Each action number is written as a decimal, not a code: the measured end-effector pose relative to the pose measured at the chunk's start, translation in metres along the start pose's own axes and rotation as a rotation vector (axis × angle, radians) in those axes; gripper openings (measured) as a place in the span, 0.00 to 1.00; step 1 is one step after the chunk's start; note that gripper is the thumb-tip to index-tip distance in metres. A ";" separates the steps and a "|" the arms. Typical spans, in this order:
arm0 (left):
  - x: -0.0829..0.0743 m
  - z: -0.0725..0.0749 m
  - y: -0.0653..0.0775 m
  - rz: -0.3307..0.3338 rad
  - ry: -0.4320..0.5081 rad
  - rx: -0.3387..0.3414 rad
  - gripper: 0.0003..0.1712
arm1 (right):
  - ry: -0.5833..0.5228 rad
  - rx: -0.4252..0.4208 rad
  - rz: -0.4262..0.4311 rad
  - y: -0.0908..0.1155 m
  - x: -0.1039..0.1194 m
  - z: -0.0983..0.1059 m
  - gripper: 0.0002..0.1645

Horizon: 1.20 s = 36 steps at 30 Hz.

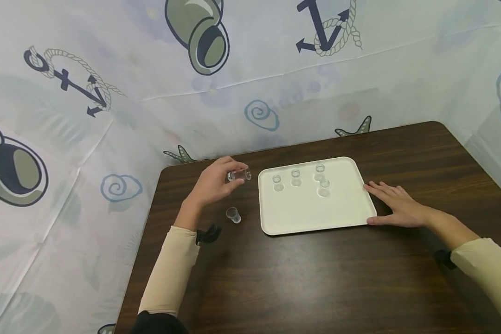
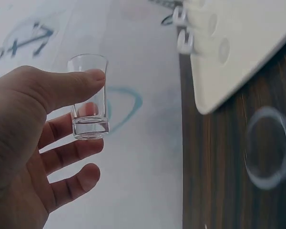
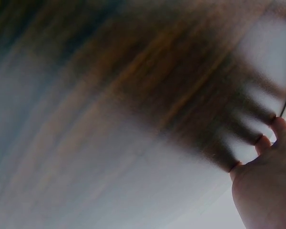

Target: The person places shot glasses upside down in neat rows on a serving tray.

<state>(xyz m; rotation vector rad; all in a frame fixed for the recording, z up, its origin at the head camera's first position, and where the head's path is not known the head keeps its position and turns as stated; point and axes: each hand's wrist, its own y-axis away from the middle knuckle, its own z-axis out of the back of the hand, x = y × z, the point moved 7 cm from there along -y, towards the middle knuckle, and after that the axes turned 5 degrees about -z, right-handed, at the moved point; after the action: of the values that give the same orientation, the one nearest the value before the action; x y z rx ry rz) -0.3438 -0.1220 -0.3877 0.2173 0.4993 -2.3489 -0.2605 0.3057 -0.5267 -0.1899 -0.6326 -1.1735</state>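
Observation:
In the head view my left hand (image 1: 215,183) pinches a clear shot glass (image 1: 240,174) above the table, left of the tray. The glass lies tilted on its side, its rim toward the tray. In the left wrist view the thumb crosses the front of the glass (image 2: 89,107) and fingers sit behind it. A second shot glass (image 1: 234,215) is on the table below that hand. My right hand (image 1: 401,207) rests at the right edge of the cream tray (image 1: 342,211), fingers spread and fairly straight. Several small clear glasses (image 1: 295,175) stand on the tray's far half.
The dark wood-grain table (image 1: 300,278) extends in front of the tray and to its right. Behind and to the left hangs a pale sheet (image 1: 234,93) printed with anchors and shells, close to the table's far edge.

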 end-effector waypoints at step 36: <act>-0.096 -0.119 -0.078 -0.496 -0.542 0.256 0.10 | -0.006 -0.001 0.000 -0.004 -0.005 0.001 0.59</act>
<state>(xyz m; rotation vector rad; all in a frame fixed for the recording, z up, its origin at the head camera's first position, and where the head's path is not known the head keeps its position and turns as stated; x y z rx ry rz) -0.3252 0.0385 -0.4449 -0.4727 -0.0243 -2.7981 -0.2654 0.3089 -0.5298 -0.1940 -0.6372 -1.1737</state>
